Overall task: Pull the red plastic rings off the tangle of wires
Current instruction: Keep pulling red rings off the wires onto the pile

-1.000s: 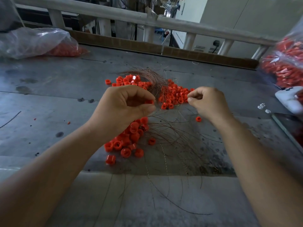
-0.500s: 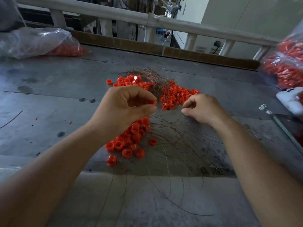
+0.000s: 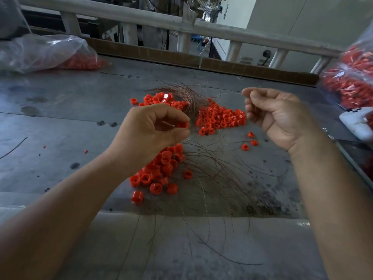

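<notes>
My left hand [image 3: 153, 130] pinches a red plastic ring [image 3: 182, 124] between thumb and fingertips above the grey table [image 3: 60, 122]. My right hand [image 3: 276, 116] is raised to the right, fingers curled, pinching a thin wire [image 3: 230, 93] that runs leftward from it. A tangle of copper wires [image 3: 187, 93] lies behind the hands, with red rings heaped on both sides [image 3: 220, 118]. Another heap of loose red rings [image 3: 159, 172] lies under my left wrist. More loose wires [image 3: 218, 170] fan out over the near table.
A clear bag of red parts [image 3: 46, 53] lies at the back left and another bag [image 3: 351, 83] at the right edge. A white device [image 3: 357, 122] lies at the right. A railing [image 3: 181, 23] runs behind the table. Stray rings [image 3: 250, 138] lie near my right wrist.
My right hand has lifted up and to the right from the table, drawing a thin wire out. My left hand has kept its pinch on the ring in about the same place.
</notes>
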`<state>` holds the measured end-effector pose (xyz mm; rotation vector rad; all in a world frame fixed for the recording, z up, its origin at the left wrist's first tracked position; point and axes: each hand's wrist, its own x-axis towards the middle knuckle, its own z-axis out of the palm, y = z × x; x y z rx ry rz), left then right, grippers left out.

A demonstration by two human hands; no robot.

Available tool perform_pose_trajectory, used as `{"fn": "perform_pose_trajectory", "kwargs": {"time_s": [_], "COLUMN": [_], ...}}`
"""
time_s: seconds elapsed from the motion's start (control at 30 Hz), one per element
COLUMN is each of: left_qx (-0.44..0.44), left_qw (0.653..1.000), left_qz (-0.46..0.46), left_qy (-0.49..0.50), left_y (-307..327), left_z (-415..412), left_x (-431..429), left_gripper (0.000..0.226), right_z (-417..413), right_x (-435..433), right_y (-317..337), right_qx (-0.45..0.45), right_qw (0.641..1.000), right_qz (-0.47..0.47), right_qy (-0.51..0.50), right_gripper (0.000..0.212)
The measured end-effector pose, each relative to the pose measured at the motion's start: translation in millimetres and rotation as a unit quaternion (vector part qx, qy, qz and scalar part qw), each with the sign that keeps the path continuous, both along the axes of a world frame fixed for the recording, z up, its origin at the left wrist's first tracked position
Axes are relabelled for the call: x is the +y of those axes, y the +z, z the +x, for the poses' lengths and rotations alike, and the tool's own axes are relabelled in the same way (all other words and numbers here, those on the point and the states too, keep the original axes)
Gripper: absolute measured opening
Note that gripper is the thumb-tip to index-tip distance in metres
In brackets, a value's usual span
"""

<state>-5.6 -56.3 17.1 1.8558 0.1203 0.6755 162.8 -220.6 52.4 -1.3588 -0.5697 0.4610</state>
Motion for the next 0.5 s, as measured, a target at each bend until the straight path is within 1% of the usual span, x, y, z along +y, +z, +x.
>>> {"fn": "perform_pose_trajectory", "kwargs": {"time_s": [0.07, 0.2, 0.3, 0.33, 0.4, 0.43, 0.5], "left_qx": [-0.004, -0.004, -0.004, -0.003, -0.002, -0.001, 0.001], "left_qw": [1.000, 1.000, 1.000, 1.000, 1.000, 1.000, 1.000], "left_qz": [0.001, 0.001, 0.004, 0.007, 0.007, 0.004, -0.005], "left_qy": [0.008, 0.020, 0.026, 0.026, 0.026, 0.026, 0.023], "left_y": [-0.2, -0.5, 0.0, 0.4, 0.7, 0.9, 1.1], "left_z": [0.4, 1.2, 0.5, 0.3, 0.0, -0.2, -0.8], "left_x": [0.3, 1.3, 2.0, 2.1, 1.7, 1.6, 1.6], "left_gripper": [0.021, 0.022, 0.022, 0.022, 0.022, 0.022, 0.021], "right_z": [-2.7, -9.1, -14.4, -16.0, -18.3, -18.8, -19.8], "right_x": [0.0, 1.0, 2.1, 3.2, 5.4, 6.6, 8.7], "right_y": [2.4, 6.6, 9.6, 9.8, 8.0, 6.1, 1.7], "right_qx": [-0.003, -0.030, -0.063, -0.086, -0.152, -0.194, -0.281], "right_qw": [0.999, 0.996, 0.991, 0.989, 0.981, 0.972, 0.945], "right_qz": [0.026, 0.062, 0.113, 0.121, 0.100, 0.080, 0.039], "right_qy": [0.022, 0.056, 0.033, 0.006, -0.070, -0.111, -0.162], "right_gripper": [0.016, 0.036, 0.047, 0.046, 0.034, 0.028, 0.023]}}
